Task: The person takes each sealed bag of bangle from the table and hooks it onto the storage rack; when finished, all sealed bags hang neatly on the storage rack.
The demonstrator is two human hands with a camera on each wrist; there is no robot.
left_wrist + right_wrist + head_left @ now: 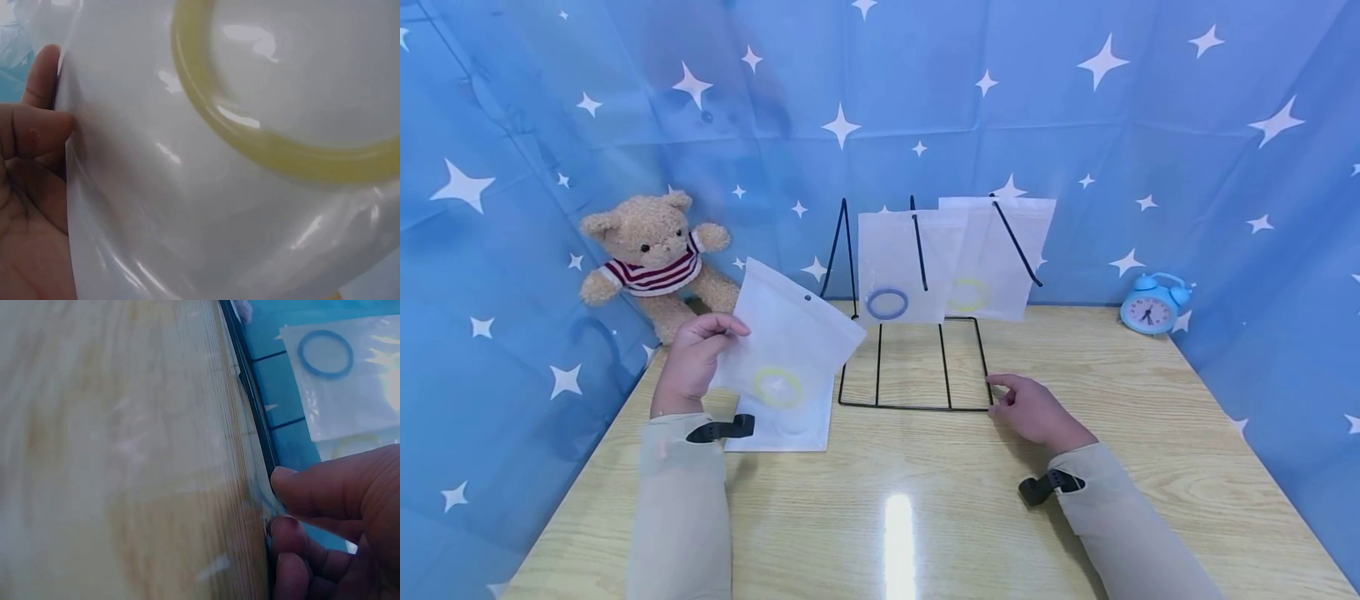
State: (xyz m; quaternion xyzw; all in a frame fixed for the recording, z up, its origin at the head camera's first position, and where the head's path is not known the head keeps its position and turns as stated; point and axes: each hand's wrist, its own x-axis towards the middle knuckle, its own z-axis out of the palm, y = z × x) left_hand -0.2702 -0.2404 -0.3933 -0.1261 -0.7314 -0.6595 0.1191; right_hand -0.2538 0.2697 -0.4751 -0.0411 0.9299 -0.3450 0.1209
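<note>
My left hand (692, 358) pinches the left edge of a translucent white zip bag (793, 329) between thumb and fingers. The bag is tilted, with a hole near its top and a yellow ring (256, 147) inside. At the right, my right hand (1033, 408) pinches the front right corner of a black wire display rack (917, 408); the right wrist view shows thumb and fingertips at the wire (253, 406). Two similar bags hang on the rack's prongs: one with a blue ring (887, 317), the other (1018, 250) with a yellow ring.
Another white bag (775, 440) lies on the wooden table, partly under the held one. A teddy bear (655, 250) in a striped shirt sits at the back left. A light blue alarm clock (1152, 304) stands at the back right. Behind hangs a starry blue curtain (880, 83).
</note>
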